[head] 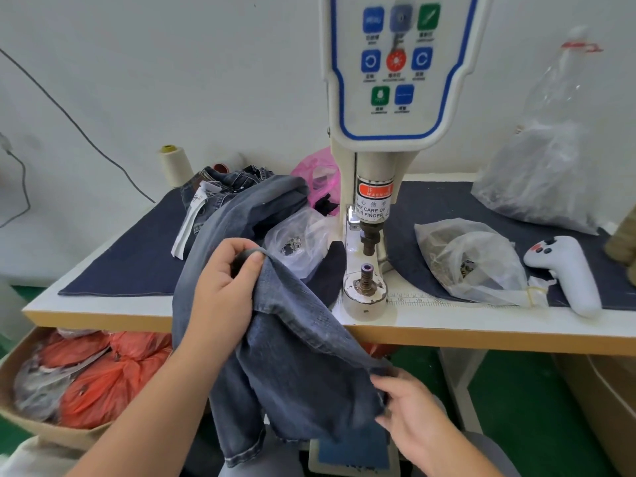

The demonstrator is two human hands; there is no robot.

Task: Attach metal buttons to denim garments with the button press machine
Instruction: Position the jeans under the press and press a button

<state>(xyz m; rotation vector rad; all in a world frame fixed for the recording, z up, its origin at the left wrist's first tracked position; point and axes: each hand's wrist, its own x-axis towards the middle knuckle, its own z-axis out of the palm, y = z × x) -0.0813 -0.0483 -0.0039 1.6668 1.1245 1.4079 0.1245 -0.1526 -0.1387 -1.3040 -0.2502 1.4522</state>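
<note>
Left hand [223, 287] pinches a fold of the denim garment [296, 342]; right hand [409, 411] has its fingers [387, 390] curled on the lower edge. Garment hangs off the worktop [481, 325] edge between both hands. Lower die [366, 280] sits right of left fingers. Best: find waistband spot, lay flat over die, fingers clear.
</note>
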